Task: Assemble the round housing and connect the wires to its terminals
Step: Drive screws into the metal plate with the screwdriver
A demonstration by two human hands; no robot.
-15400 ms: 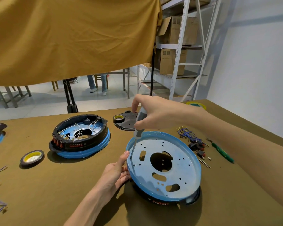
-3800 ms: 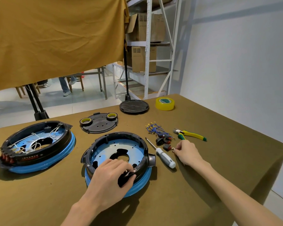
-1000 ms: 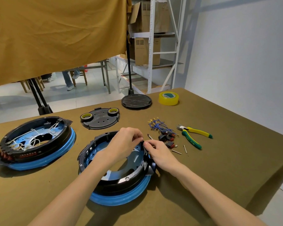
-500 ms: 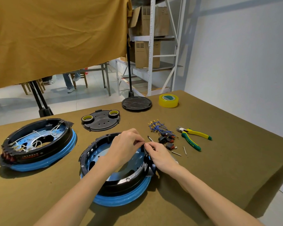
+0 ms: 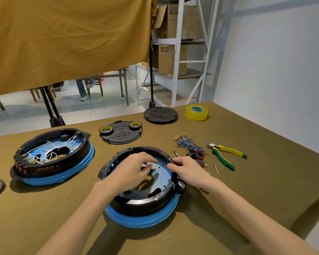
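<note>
The round housing, a black ring on a blue base with a blue metal plate inside, lies at the table's centre. My left hand hovers over its inside, fingers loosely bent with the tips down on the plate, holding nothing I can see. My right hand is at the ring's right rim, where thumb and forefinger pinch the rim; anything small between them is hidden. A bundle of blue wires with brass ends lies right of the housing, and black and red terminal parts lie beside it.
A second housing with white wires fitted stands at the left. A black cover plate carrying two tape rolls and a round black lid lie behind. Yellow tape, green-yellow pliers, loose screws and a screwdriver tip lie to the right.
My left hand has left the right rim and moved left over the inside of the housing. My right hand stays at the rim. The view has dipped slightly.
</note>
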